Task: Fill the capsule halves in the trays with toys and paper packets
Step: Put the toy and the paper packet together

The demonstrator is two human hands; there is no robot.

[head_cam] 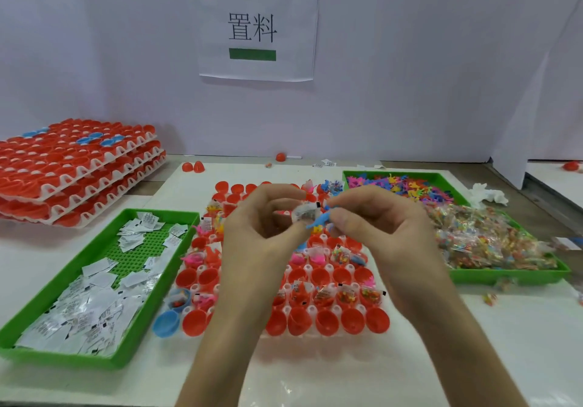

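A white tray [315, 309] of red capsule halves lies in the middle of the table; some halves hold toys and packets, others are empty. Both hands hover above it, fingertips nearly meeting. My left hand [262, 227] pinches a small white paper packet [304, 212]. My right hand [372, 217] pinches a small blue toy [320, 219] right beside the packet. A lone blue capsule half [166, 323] sits at the tray's front left corner.
A green tray [126, 354] of white paper packets lies at the left. A green tray [511, 275] at the right holds coloured toys and clear bagged candies. Stacked trays of red capsules [72, 167] stand at the far left. Loose red halves [193, 167] lie near the wall.
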